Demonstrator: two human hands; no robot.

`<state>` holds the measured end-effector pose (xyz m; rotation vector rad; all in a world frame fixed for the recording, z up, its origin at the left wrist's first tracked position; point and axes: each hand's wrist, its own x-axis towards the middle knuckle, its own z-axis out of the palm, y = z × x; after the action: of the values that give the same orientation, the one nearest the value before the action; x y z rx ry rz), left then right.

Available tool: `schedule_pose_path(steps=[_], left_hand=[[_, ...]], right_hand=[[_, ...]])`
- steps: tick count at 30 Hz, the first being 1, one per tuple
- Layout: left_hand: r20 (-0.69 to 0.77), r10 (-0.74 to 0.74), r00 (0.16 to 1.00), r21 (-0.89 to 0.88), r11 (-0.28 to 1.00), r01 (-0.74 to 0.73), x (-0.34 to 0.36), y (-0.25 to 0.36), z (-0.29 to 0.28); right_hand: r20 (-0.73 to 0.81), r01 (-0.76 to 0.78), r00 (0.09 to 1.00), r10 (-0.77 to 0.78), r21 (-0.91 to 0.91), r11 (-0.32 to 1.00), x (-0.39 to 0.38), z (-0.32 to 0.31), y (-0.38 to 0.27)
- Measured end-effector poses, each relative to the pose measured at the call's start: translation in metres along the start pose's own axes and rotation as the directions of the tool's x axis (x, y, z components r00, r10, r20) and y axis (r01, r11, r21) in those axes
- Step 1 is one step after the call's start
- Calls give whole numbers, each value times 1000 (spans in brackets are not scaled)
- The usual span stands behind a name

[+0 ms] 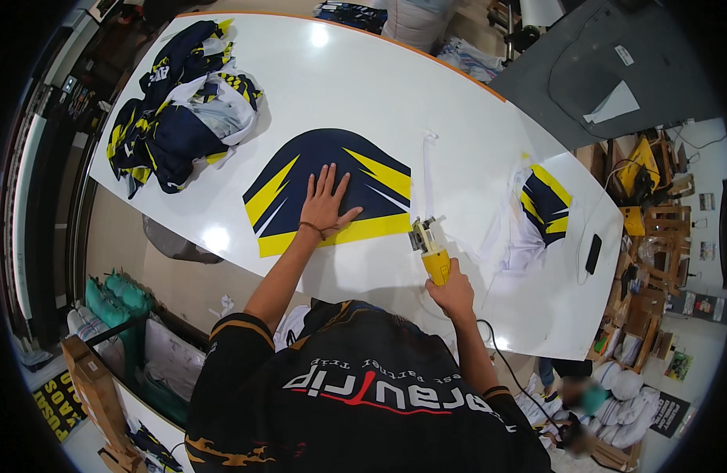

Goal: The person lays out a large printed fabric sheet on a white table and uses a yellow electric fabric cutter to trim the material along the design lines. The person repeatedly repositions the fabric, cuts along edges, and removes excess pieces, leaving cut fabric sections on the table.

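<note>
Navy fabric (326,150) lies partly hidden beneath the left hand (323,206).

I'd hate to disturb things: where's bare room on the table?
The widest bare patch lies between the navy panel, the clothing pile and the far edge of the table; a smaller one, between the loose cloth and the near edge. Crowded: around the left hand, right hand and cutter.
</note>
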<state>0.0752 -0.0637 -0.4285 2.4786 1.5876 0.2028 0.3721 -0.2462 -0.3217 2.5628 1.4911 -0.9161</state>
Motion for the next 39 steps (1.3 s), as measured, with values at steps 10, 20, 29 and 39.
schedule_pose_path(steps=[10,20,29,39], left_hand=[[-10,14,1000,-9,1000,-14,-1,0,0],[7,5,1000,-9,1000,-5,0,0,-2],[-4,7,1000,-21,1000,-7,-1,2,-5],[-53,17,998,-84,996,-21,-4,-8,-6]], right_hand=[[3,4,1000,-4,-9,1000,17,-6,-17],[-49,2,999,-1,34,999,45,-14,-42],[-100,4,995,2,58,998,90,-27,-66],[-214,119,974,-76,194,974,147,-27,-72]])
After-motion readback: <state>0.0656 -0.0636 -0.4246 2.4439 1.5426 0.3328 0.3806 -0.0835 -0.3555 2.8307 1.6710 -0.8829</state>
